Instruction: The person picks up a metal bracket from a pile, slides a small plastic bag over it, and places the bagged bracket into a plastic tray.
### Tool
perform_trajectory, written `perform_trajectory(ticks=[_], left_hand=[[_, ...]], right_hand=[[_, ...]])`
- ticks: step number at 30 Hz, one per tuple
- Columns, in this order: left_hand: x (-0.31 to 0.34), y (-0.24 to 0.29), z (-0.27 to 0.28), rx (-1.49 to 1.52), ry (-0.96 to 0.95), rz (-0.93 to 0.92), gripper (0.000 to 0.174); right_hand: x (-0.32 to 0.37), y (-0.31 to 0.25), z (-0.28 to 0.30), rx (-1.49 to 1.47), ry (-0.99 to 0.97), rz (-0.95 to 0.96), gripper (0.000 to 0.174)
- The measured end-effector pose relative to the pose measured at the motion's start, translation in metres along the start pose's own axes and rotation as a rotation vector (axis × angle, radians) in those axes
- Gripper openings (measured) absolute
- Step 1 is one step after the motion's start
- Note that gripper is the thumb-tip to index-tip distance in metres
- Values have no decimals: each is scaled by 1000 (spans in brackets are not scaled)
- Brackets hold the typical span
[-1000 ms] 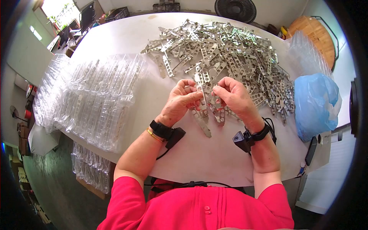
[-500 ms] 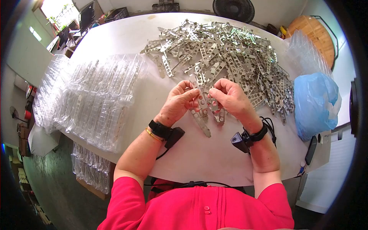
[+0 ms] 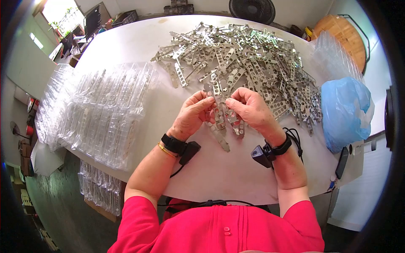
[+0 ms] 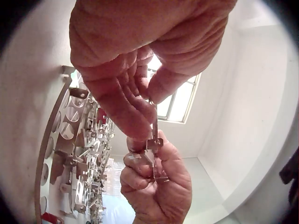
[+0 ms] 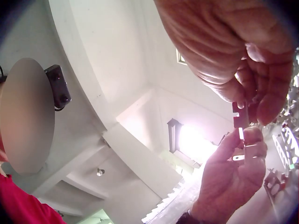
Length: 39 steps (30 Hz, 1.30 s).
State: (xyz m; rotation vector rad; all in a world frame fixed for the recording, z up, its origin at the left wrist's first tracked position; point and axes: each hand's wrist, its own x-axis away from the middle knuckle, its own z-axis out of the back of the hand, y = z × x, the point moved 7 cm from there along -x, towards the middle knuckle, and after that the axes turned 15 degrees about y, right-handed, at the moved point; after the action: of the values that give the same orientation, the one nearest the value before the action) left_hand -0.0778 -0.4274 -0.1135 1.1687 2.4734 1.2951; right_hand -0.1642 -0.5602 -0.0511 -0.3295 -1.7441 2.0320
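Note:
Both hands are close together over the near edge of a pile of metal strips (image 3: 253, 59). My left hand (image 3: 190, 114) pinches a thin, flat metal strip (image 3: 217, 111) with a row of round holes between thumb and fingertips. Just to its right, my right hand (image 3: 254, 111) has thumb and fingers curled in a pinch at the metal. In the left wrist view, a narrow bracket with small bent tabs (image 4: 158, 142) runs between the two hands. The right wrist view shows a notched metal end (image 5: 239, 112) at the right fingertips. More strips lie beneath the hands.
Clear plastic trays (image 3: 101, 114) in film are stacked at the left of the white table (image 3: 198, 168). A blue plastic bag (image 3: 346, 114) stands at the right, with more clear trays (image 3: 337, 52) behind it. Beyond the table's far edge is a black fan (image 3: 253, 10).
My right hand has moved slightly left, closer to the left hand. The strip in my left hand has turned, so its row of holes shows more to the head camera.

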Motion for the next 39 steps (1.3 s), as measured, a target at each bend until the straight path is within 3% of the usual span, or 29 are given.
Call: perform_trajectory(ticks=[13, 21, 39], left_hand=[[8, 9, -5, -50, 38, -4, 2], [8, 10, -9, -24, -55, -2, 6], [2, 5, -4, -2, 31, -26, 13]], right_hand=[[1, 0, -3, -10, 0, 6, 20], [0, -1, -2, 18, -17, 51, 21], [-1, 2, -3, -26, 1, 19, 20]])
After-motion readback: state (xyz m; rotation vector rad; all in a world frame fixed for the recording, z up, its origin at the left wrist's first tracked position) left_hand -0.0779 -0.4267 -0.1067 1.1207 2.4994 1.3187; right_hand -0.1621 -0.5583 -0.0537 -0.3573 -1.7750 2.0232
